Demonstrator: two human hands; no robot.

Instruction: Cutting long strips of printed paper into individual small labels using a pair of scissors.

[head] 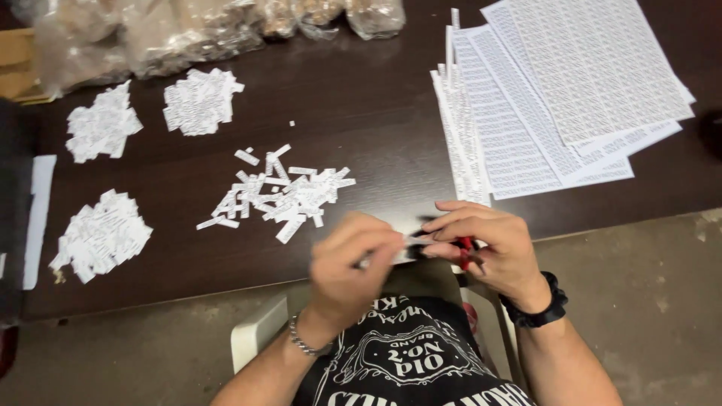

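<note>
Left hand [350, 267] at the near edge of the dark surface [376, 113], fingers pinched shut on a narrow paper strip [406, 244]. Right hand [489, 244] just beside it, fingers curled closed around red-handled scissors [462, 252], blades blurred and mostly hidden, apparently meeting the strip between the two hands. Hard to tell whether the blades stand open or closed.

Just beyond the hands, toward the middle, a loose scatter of cut slips [282, 192]. Further left, three tidier piles of slips: one near-left [101, 237], one far-left [101, 124], one beside it [199, 101]. Far right, fanned printed sheets [571, 83] with long cut strips [462, 128] along their left edge. At the far edge, clear plastic bags [210, 26] of something brownish.

Risks, judged from this: strip held over the surface's near edge, so a cut slip likely to drop onto the lap or floor rather than the scatter. Fingertips of the left hand close to the blades; a hurried snip could nick them. A tilted strip could mean a crooked cut through the print. Loose scatter close to the working hands, easily brushed toward the sorted piles and mixed.
</note>
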